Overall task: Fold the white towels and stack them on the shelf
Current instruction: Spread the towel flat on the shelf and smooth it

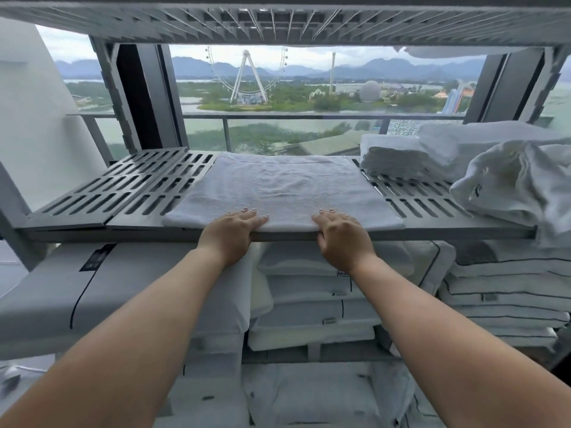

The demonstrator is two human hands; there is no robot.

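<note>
Pressing a flat, folded white terry-cloth towel (282,186) onto the middle of the slotted grey shelf (123,193), the left hand (231,234) and right hand (343,240) lay nearly straight fingers on its nubby front edge, gripping nothing.

Two hands in play, the left hand (231,239) and the right hand (343,239), both at the front edge of the slatted shelf (123,193). One flat towel (278,186) at its middle. At the right end: one folded stack (392,162), layers too tight to count, one bulky folded piece (482,143) behind, one crumpled towel (519,183) at the front corner. One white bundle (448,52) on the top shelf (278,23). Below, piped linens (506,291), too many to count.
</note>
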